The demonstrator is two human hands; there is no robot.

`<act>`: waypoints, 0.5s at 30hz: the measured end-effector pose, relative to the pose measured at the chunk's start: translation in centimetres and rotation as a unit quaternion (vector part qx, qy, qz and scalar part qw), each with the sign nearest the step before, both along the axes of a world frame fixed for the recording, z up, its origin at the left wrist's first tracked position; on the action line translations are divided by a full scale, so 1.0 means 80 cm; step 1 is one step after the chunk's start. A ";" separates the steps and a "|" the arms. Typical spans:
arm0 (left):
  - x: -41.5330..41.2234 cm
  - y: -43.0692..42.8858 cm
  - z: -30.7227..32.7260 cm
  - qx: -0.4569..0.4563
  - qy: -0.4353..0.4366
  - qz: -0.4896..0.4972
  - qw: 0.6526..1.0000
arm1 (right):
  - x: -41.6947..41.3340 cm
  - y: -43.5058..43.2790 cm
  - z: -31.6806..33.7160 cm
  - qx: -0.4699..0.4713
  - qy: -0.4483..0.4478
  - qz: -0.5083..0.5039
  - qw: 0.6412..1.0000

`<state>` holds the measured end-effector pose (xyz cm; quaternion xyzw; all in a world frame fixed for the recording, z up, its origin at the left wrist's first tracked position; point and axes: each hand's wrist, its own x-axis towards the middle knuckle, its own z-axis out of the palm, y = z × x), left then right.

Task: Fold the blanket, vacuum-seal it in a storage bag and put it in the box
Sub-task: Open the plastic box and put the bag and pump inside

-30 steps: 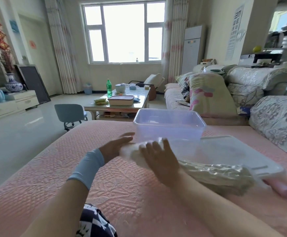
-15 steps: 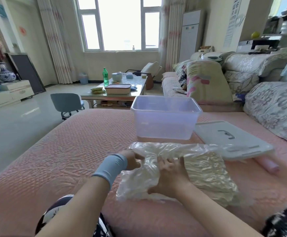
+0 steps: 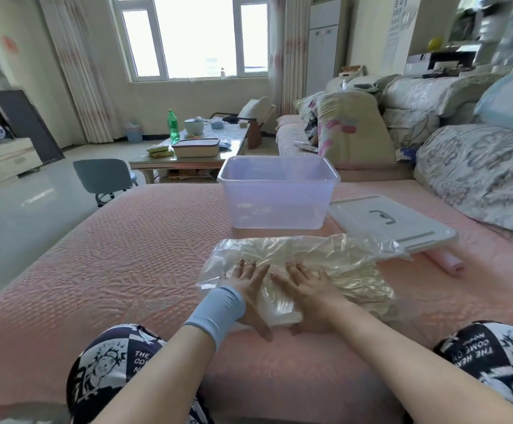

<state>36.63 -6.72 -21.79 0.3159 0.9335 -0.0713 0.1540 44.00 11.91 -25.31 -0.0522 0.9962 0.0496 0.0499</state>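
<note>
Plastic film, crinkled and glossy, covers the middle of the pink bedspread (image 3: 120, 255): a clear storage bag (image 3: 340, 264) lies flat with a pale cream blanket (image 3: 359, 289) folded inside. At the bag's left end the left hand (image 3: 249, 286), with a light-blue wristband (image 3: 215, 313) on its wrist, lies palm down, fingers straight and spread. Just beside it the right hand (image 3: 310, 292) presses the bag the same way, and both thumbs reach to the near edge. The film bunches loosely along the far side — whether the bag's mouth is sealed I cannot tell. Beyond the bag, near but apart from it, the translucent box (image 3: 276, 194) stands upright, its top uncovered. To the box's right the white lid (image 3: 392, 221) lies flat on the bedspread, and the bag's far right corner seems to overlap the lid's near edge. A pink roll (image 3: 444, 263) lies just beside the lid's near corner. Floral cushions (image 3: 478, 172) line the right edge.
</note>
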 end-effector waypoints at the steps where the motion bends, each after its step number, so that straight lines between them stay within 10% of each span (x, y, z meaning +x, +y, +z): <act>1: 0.002 0.002 -0.002 0.001 0.019 -0.001 1.000 | -0.004 0.001 0.003 0.005 0.008 0.008 1.000; 15: -0.013 0.014 -0.035 0.065 0.139 -0.023 0.988 | -0.004 0.018 0.007 0.047 0.017 -0.056 0.997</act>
